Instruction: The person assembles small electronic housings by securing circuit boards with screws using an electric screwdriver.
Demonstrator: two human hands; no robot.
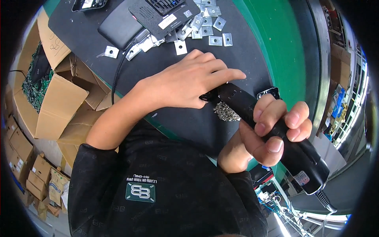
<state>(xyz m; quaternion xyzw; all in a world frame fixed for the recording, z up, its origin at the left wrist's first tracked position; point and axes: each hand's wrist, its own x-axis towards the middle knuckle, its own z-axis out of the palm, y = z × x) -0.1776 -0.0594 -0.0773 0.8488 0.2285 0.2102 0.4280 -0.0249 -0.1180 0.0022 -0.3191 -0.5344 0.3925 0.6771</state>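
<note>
Right hand [278,128] is clamped round the black corded tool [303,161]; left hand [193,79] arches over its nose, whether pinching anything, I can't tell! Looks like steadying that nose; the next move wants careful alignment. Screws [226,112] heap between the hands, metal plates [211,41] beyond the left.
</note>
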